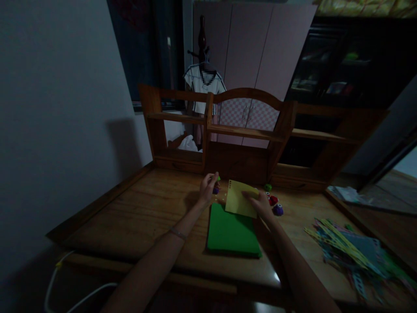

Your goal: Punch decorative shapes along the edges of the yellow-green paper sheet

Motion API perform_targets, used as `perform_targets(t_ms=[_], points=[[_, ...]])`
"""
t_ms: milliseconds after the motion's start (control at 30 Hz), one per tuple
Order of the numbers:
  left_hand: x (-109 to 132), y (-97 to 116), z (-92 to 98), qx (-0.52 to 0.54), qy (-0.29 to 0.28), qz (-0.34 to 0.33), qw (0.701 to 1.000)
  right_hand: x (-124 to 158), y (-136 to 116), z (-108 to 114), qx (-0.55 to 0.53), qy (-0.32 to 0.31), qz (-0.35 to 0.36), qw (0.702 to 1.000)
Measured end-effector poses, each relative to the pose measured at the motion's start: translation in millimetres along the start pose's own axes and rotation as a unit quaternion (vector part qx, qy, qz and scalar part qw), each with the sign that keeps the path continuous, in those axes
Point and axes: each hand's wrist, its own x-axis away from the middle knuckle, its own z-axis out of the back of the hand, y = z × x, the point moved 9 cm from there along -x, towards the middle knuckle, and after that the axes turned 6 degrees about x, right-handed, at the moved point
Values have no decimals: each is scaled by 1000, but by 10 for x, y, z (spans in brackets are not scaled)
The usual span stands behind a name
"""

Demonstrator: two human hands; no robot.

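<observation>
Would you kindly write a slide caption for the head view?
Right hand holding a yellow sheet near a green slab on a wooden desk, left hand nearby.

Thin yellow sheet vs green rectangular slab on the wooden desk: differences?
The yellow sheet is held in the right hand; the green slab lies on the wooden desk. The sheet is thin, the slab thick. The sheet looks smaller than the slab. Both are roughly rectangular.

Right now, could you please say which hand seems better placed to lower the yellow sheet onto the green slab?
Probably the right hand: it holds the yellow sheet by its right side, near the green slab, while the left hand is apart from the sheet.
</observation>
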Motion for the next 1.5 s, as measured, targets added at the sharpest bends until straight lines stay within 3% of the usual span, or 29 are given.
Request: perform_targets(t_ms=[1500], points=[[5, 11, 8, -13, 14, 4, 1000, -32, 94, -50, 18, -14, 17, 1000]])
